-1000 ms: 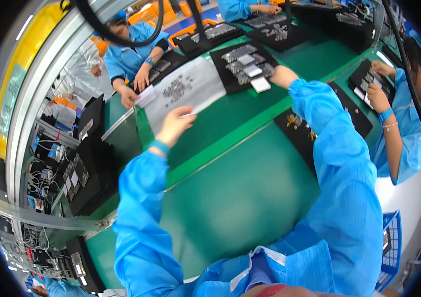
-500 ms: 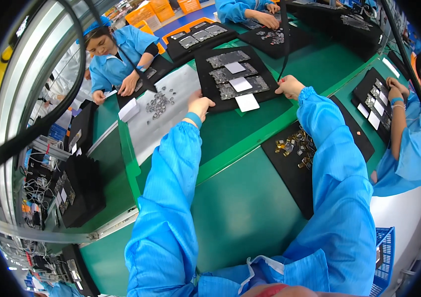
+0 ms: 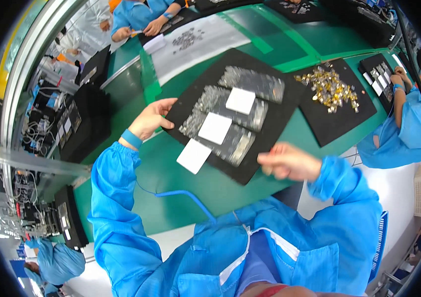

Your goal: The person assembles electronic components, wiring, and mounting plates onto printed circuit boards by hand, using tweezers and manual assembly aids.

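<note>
A flat black board point(image 3: 279, 116) lies tilted in front of me, turned cornerwise. On it are three grey panels point(image 3: 270, 87) that look like circuit boards, crowded with small parts, each with a white card point(image 3: 240, 101) partly over it. The lowest card sticks out past the board's edge. My left hand point(image 3: 155, 118) pinches the left corner of the board, thumb on top. At the lower right edge, my right hand point(image 3: 289, 162) is closed with fingers curled against the board; it is slightly blurred.
To the right, a black mat point(image 3: 319, 128) bears a pile of gold and silver metal pieces point(image 3: 330, 89). A white sheet point(image 3: 220, 37) with small grey parts lies at the far left. A blue coiled cord point(image 3: 185, 192) crosses the green table. Co-workers sit far left and right.
The black board has come from the far side of the table toward me and turned. Both hands have moved nearer with it. The view has shifted, uncovering the pile of metal pieces.
</note>
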`<action>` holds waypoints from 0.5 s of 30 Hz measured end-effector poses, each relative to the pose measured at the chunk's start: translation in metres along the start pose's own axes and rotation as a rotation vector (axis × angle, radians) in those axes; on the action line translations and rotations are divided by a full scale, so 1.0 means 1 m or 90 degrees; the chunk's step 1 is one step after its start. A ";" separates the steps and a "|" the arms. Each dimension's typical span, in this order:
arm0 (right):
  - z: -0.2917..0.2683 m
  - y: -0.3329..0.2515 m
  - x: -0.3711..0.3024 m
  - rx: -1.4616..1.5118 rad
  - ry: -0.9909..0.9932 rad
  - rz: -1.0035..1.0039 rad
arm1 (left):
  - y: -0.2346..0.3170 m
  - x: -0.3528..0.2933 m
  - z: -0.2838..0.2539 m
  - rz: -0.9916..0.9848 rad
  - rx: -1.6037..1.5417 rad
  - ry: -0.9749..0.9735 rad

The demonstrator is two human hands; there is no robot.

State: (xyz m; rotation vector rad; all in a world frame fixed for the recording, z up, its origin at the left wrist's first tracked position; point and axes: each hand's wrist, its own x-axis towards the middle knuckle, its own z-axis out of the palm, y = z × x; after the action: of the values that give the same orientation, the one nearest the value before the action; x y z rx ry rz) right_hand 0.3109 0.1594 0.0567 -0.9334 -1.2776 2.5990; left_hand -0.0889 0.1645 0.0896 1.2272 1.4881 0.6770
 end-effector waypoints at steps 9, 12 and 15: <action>0.096 0.146 0.023 0.219 -0.091 0.131 | -0.103 -0.026 0.039 0.081 -0.003 0.086; 0.101 0.136 0.035 0.183 -0.083 0.084 | -0.128 -0.070 0.034 0.207 0.319 0.403; 0.069 0.130 0.019 0.097 -0.081 0.069 | -0.064 -0.147 0.051 0.136 0.203 0.287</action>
State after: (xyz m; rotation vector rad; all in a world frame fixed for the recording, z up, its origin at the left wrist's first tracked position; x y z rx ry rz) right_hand 0.2791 0.0355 -0.0179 -0.8470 -1.0637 2.8334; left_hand -0.0736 -0.0022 0.0705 1.5624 1.9064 0.9293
